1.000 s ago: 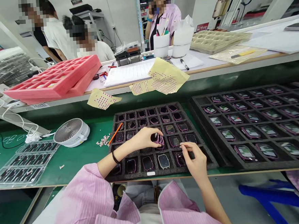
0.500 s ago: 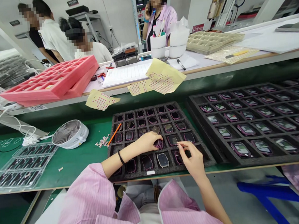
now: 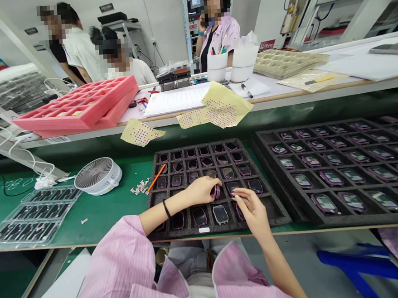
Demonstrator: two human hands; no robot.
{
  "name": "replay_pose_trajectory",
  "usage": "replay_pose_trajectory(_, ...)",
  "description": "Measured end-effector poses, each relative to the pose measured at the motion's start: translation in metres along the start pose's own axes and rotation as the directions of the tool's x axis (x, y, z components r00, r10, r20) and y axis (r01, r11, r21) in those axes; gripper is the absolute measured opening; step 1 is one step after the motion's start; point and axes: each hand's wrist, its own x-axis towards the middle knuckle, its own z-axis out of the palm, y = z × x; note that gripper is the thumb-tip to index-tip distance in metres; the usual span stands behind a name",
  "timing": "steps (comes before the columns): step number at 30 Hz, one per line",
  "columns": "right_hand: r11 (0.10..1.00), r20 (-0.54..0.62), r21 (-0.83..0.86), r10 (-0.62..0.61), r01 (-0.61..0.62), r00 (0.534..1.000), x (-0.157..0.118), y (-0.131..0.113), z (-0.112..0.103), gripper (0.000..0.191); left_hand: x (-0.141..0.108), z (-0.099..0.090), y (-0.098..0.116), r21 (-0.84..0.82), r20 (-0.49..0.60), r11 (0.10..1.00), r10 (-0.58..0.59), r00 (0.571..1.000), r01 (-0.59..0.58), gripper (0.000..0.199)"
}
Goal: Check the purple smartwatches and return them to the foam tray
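My left hand (image 3: 204, 189) is closed around a couple of purple-rimmed watch cases (image 3: 217, 192), held on edge above the black foam tray (image 3: 271, 209). My right hand (image 3: 252, 209) has its thumb and fingertips pinched together at the near edge of a dark-screened watch case (image 3: 232, 187) in its cell; whether something small sits between them is unclear. Similar watch cases fill many cells around both hands. A silver-rimmed watch case (image 3: 220, 214) lies in the front row, between the hands.
A larger foam tray (image 3: 294, 201) of watch cases stands right. An orange stick (image 3: 156, 178) leans on the tray's left side, beside small pale scraps (image 3: 141, 187). Further left are a white fan (image 3: 98, 176) and clear blister trays (image 3: 36, 217). A shelf (image 3: 277, 93) runs behind.
My right fingertips have shifted slightly left along the watch case in the tray. My left hand still grips the purple cases, now turned more on edge. The whole view has shifted a little.
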Motion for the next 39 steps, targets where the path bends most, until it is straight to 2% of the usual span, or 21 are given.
replay_pose_trajectory(3,0.981,0.179,0.164,0.075,-0.105,0.981,0.002,-0.003,0.02,0.042,-0.022,-0.005,0.01,-0.037,-0.134,0.998,-0.055,0.989,0.05,0.039)
replay_pose_trajectory(6,0.957,0.332,0.248,0.06,-0.148,0.942,0.0,-0.013,0.045,0.051,-0.047,-0.012,0.027,-0.01,-0.185,0.998,-0.057,0.981,0.056,0.04)
replay_pose_trajectory(10,0.959,0.362,0.273,-0.023,-0.082,0.932,-0.006,-0.025,0.084,0.057,-0.077,-0.012,0.039,0.103,-0.181,0.987,-0.102,0.978,0.122,0.051)
replay_pose_trajectory(13,0.964,0.348,0.256,-0.019,-0.076,0.937,-0.008,-0.032,0.111,0.055,-0.102,-0.016,0.032,0.095,-0.192,0.978,-0.164,0.967,0.185,0.056)
replay_pose_trajectory(15,0.94,0.39,0.282,0.069,-0.19,0.918,-0.006,-0.039,0.123,0.048,-0.122,-0.026,0.018,-0.022,-0.235,0.989,-0.147,0.961,0.146,0.059)
replay_pose_trajectory(17,0.862,0.476,0.354,0.169,-0.364,0.863,-0.001,-0.045,0.129,0.043,-0.143,-0.04,-0.006,-0.168,-0.309,0.98,-0.152,0.939,0.103,0.062)
replay_pose_trajectory(18,0.81,0.52,0.391,0.198,-0.437,0.831,0.002,-0.048,0.13,0.043,-0.153,-0.046,-0.022,-0.211,-0.355,0.968,-0.206,0.912,0.136,0.056)
replay_pose_trajectory(19,0.765,0.552,0.42,0.211,-0.488,0.807,0.006,-0.051,0.129,0.044,-0.163,-0.049,-0.04,-0.224,-0.408,0.948,-0.302,0.862,0.227,0.041)
replay_pose_trajectory(21,0.722,0.572,0.451,0.217,-0.524,0.791,0.013,-0.053,0.128,0.047,-0.177,-0.047,-0.078,-0.173,-0.447,0.867,-0.492,0.747,0.467,0.02)
replay_pose_trajectory(22,0.72,0.573,0.453,0.216,-0.525,0.79,0.016,-0.054,0.127,0.048,-0.18,-0.042,-0.097,-0.109,-0.422,0.822,-0.548,0.722,0.559,0.017)
replay_pose_trajectory(23,0.724,0.574,0.449,0.215,-0.523,0.79,0.018,-0.054,0.127,0.048,-0.182,-0.035,-0.114,-0.015,-0.369,0.813,-0.545,0.753,0.581,0.02)
replay_pose_trajectory(24,0.729,0.574,0.445,0.213,-0.52,0.79,0.02,-0.053,0.127,0.048,-0.183,-0.026,-0.128,0.085,-0.321,0.828,-0.505,0.801,0.555,0.022)
replay_pose_trajectory(26,0.733,0.573,0.439,0.217,-0.519,0.791,0.021,-0.053,0.129,0.048,-0.179,-0.009,-0.149,0.14,-0.277,0.846,-0.464,0.841,0.514,0.022)
replay_pose_trajectory(29,0.692,0.537,0.467,0.272,-0.55,0.798,0.02,-0.056,0.134,0.046,-0.171,0.008,-0.163,0.174,-0.247,0.87,-0.415,0.876,0.462,0.02)
replay_pose_trajectory(32,0.595,0.523,0.518,0.348,-0.614,0.778,0.018,-0.062,0.139,0.043,-0.166,0.013,-0.17,0.197,-0.216,0.892,-0.367,0.905,0.408,0.019)
replay_pose_trajectory(36,0.516,0.537,0.537,0.402,-0.668,0.742,0.016,-0.068,0.144,0.042,-0.165,0.01,-0.176,0.178,-0.231,0.902,-0.349,0.908,0.392,0.019)
replay_pose_trajectory(38,0.53,0.521,0.541,0.399,-0.653,0.755,0.014,-0.069,0.146,0.042,-0.167,0.004,-0.171,0.165,-0.274,0.89,-0.373,0.887,0.425,0.019)
replay_pose_trajectory(39,0.546,0.509,0.545,0.387,-0.636,0.769,0.013,-0.07,0.147,0.042,-0.169,-0.001,-0.164,0.143,-0.317,0.88,-0.394,0.863,0.454,0.021)
